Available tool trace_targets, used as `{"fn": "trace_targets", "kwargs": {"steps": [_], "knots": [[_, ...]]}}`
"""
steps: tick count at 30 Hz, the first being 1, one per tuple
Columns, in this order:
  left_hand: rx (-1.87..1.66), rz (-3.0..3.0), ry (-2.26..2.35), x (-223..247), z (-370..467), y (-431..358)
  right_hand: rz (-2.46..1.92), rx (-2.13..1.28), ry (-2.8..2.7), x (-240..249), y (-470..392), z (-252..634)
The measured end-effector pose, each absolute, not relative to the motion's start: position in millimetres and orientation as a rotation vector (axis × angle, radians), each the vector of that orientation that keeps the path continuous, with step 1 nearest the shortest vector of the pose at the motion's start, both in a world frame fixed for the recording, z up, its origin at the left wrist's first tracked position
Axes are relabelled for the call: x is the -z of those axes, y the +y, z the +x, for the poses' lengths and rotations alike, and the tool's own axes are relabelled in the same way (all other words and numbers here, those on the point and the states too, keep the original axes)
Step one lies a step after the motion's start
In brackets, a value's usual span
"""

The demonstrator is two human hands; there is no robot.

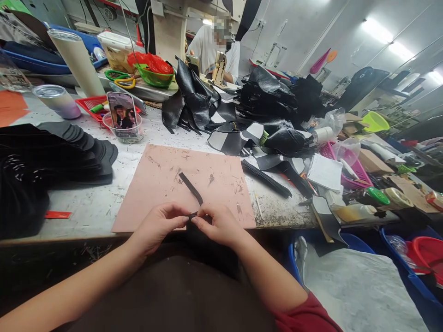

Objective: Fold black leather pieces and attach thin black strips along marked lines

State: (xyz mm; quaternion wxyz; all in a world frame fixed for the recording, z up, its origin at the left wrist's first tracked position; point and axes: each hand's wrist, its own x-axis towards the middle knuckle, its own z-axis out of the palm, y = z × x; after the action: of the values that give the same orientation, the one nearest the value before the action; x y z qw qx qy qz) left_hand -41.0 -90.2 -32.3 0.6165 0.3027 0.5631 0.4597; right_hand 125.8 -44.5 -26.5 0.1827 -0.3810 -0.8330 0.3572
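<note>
Both hands meet at the front edge of a pink board [194, 166] that lies on the white table. My left hand [161, 223] pinches a narrow black strip [189, 186] between thumb and fingers. Close beside it, my right hand [218, 223] grips the same strip, fingers curled. The strip's far end extends up and left over the board, slightly bent. Part of the strip is hidden by the fingers, and dark material hangs below them against my dark apron.
Stacked black pieces [79, 152] lie at left. A phone [122, 115] stands in a clear tub. Black leather pieces [194, 97] are heaped behind the board; a bundle of black strips [266, 177] and a notepad [325, 172] lie right. A person [204, 50] sits opposite.
</note>
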Motion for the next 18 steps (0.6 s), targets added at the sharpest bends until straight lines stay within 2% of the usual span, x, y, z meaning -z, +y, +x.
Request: {"fn": "trace_targets", "kwargs": {"steps": [6,12,18], "knots": [[-1.076,0.75,1.391,27,-38,-91,-1.045,-0.905,-2.336,20,-45,130],[-1.049,0.89,1.406,28,-42,-90,-0.967,-1.01,-2.395,15,-37,131],[-0.801,1.052,1.297,17,-49,-76,-0.966,-0.822,-2.525,11,-40,128]]}}
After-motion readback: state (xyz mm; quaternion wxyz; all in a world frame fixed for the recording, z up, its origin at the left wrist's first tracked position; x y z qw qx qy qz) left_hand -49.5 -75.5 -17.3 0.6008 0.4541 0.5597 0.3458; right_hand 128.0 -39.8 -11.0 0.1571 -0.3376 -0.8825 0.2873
